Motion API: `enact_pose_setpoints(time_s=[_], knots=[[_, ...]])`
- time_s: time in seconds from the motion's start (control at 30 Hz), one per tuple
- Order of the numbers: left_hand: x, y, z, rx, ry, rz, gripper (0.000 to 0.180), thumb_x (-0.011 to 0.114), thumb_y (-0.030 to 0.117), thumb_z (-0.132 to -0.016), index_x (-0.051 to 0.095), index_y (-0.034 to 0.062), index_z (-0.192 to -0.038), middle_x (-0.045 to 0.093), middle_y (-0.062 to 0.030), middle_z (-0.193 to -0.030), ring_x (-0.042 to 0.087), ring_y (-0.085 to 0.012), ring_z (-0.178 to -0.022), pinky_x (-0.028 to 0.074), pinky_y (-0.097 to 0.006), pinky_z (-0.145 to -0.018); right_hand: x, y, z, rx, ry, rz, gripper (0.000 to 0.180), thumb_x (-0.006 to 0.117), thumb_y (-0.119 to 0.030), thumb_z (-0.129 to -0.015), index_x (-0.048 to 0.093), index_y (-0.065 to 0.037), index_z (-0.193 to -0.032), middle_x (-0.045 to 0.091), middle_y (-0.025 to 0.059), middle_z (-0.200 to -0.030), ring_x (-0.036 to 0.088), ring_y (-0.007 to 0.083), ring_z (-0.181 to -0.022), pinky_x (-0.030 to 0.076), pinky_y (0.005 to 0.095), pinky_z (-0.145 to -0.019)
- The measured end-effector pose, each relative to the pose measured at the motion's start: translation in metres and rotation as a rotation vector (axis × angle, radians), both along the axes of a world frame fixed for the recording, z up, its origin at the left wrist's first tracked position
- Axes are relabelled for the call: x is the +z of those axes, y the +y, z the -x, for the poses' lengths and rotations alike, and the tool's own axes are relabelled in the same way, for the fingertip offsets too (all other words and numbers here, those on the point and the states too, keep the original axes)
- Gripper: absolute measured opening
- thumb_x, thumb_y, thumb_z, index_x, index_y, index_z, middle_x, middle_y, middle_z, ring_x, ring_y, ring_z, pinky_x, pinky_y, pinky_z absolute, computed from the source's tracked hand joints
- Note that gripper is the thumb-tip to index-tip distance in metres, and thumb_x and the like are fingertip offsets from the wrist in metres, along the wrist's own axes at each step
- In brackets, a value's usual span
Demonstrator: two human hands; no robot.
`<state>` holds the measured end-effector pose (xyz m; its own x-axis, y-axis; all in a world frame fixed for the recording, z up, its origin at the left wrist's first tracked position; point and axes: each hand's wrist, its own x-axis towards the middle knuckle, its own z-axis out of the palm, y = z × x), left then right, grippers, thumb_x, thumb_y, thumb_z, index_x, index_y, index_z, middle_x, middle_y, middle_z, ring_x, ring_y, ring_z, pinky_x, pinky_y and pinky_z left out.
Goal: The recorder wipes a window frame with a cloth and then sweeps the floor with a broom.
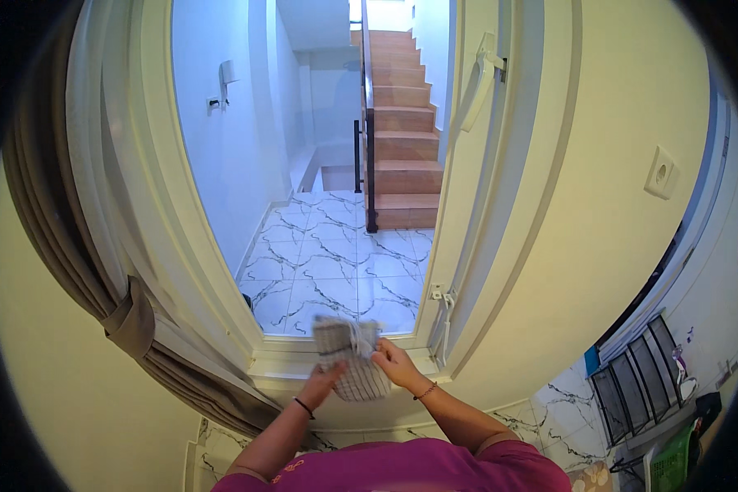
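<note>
A white and grey striped cloth [357, 375], bunched up and partly blurred, is held between my two hands in front of the window's lower edge. My left hand [323, 382] is closed on its lower left side. At the cloth's upper right side, my right hand [394, 362] pinches it. Behind the cloth lies the bottom rail of the white window frame [287, 345], partly covered by it. Whether the cloth touches the frame I cannot tell.
A brown curtain [66, 254] hangs tied back at the left. The window has a white handle [477, 90] and a stay [445, 320] on its right side. Through the glass are wooden stairs [406, 148]. A black rack [640, 381] stands at the lower right.
</note>
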<state>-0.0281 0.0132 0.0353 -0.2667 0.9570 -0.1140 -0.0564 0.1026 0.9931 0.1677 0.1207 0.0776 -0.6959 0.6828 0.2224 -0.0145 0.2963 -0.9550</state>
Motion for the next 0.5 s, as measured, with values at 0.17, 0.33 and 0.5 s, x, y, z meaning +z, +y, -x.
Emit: enact_pose_setpoints(time_s=[0.17, 0.33, 0.5], knots=[[0.165, 0.003, 0.014, 0.581, 0.059, -0.417, 0.042, 0.063, 0.025, -0.084, 0.054, -0.0047, -0.112, 0.058, -0.0107, -0.108, 0.054, -0.0159, -0.095, 0.043, -0.031, -0.084, 0.002, 0.012, -0.028, -0.054, -0.298, -0.393, 0.04, 0.058, -0.028, -0.086, 0.05, -0.01, -0.121, 0.06, 0.0114, -0.106, 0.06, 0.025, -0.09, 0.047, 0.0341, -0.08], [0.285, 0.038, 0.039, 0.591, 0.566, -0.95, 0.024, 0.058, 0.009, -0.082, 0.06, 0.0005, -0.105, 0.059, -0.0116, -0.107, 0.054, -0.024, -0.1, 0.04, -0.037, -0.087, -0.022, 0.032, -0.024, 0.116, -0.315, -0.922, 0.045, 0.058, -0.032, -0.083, 0.048, -0.013, -0.123, 0.053, 0.0108, -0.118, 0.052, 0.0279, -0.106, 0.043, 0.0377, -0.088], [0.319, 0.083, -0.005, -0.009, 2.034, -0.909, 0.06, 0.06, 0.007, -0.069, 0.051, 0.0298, -0.123, 0.035, -0.0022, -0.141, 0.031, -0.02, -0.131, 0.012, -0.052, -0.108, -0.054, 0.041, -0.026, 0.1, -0.37, -0.99, 0.041, 0.058, -0.033, -0.083, 0.052, -0.013, -0.118, 0.054, 0.0066, -0.119, 0.05, 0.0238, -0.11, 0.039, 0.0373, -0.092]])
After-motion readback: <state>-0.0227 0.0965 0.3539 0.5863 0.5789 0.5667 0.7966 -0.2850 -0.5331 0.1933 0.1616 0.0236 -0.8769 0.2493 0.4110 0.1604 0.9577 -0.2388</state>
